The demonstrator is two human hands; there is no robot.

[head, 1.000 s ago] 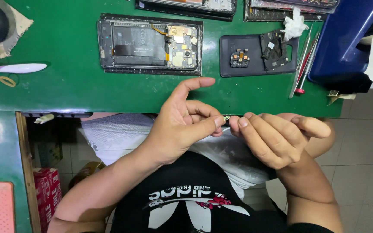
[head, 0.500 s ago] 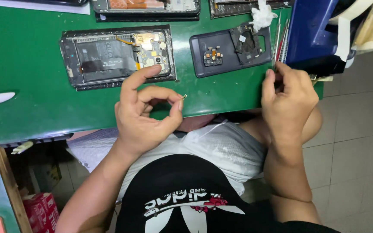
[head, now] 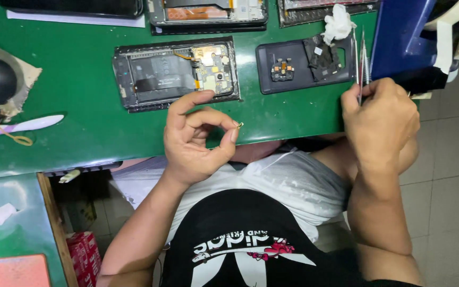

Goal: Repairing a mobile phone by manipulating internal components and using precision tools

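1. A tiny gold part [head: 239, 125] is pinched between the thumb and fingertip of the left hand [head: 195, 139], near the green mat's [head: 81, 127] near edge.
2. Thin metal tweezers [head: 359, 64] are gripped by the closed fingers of the right hand [head: 381, 119] at the mat's right edge.
3. An opened phone body [head: 176, 72] is seen just beyond the left hand, with a dark back cover [head: 304, 64] to its right.
4. A red package [head: 84, 252] is seen below the bench, lower left.

Opened phone [head: 179, 72] on table [head: 81, 133] — back cover [head: 301, 65] right of it.
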